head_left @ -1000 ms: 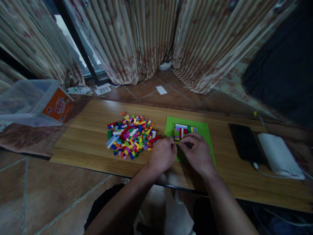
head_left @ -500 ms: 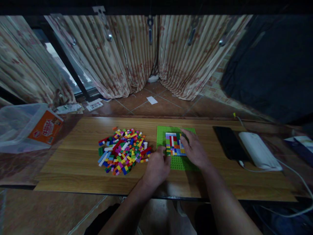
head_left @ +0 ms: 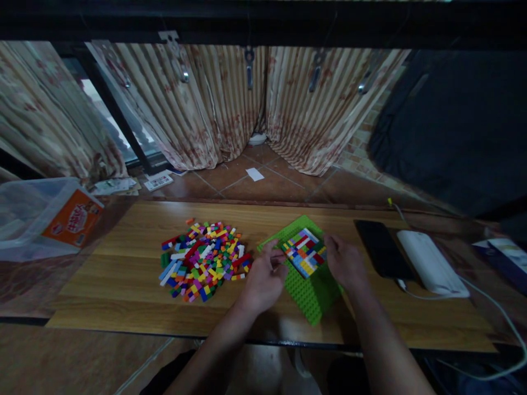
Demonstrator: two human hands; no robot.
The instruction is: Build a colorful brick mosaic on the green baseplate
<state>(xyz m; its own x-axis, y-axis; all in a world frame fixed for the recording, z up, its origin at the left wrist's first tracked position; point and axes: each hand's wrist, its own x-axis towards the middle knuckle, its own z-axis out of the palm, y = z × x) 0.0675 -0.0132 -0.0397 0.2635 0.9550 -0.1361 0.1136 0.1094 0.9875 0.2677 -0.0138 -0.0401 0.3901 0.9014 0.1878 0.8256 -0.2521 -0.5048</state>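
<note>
Since the green baseplate (head_left: 313,296) lies between our hands, neither has to reach; our left hand (head_left: 263,280) pinches its left edge with curled fingers; our right hand (head_left: 343,263) curls over its right edge, though whether it grips we cannot tell; the baseplate sits skewed, one corner toward us, its diagonal running away; a many-coloured brick mosaic (head_left: 304,252) covers its far half; loose bricks (head_left: 201,260) lie heaped left of the left hand.

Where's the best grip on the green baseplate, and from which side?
Probably by the thin bare edges of the green baseplate, from left and right, where the left hand and right hand sit: it is a flat sheet turned cornerwise, and the brick patch covers its far part.
</note>
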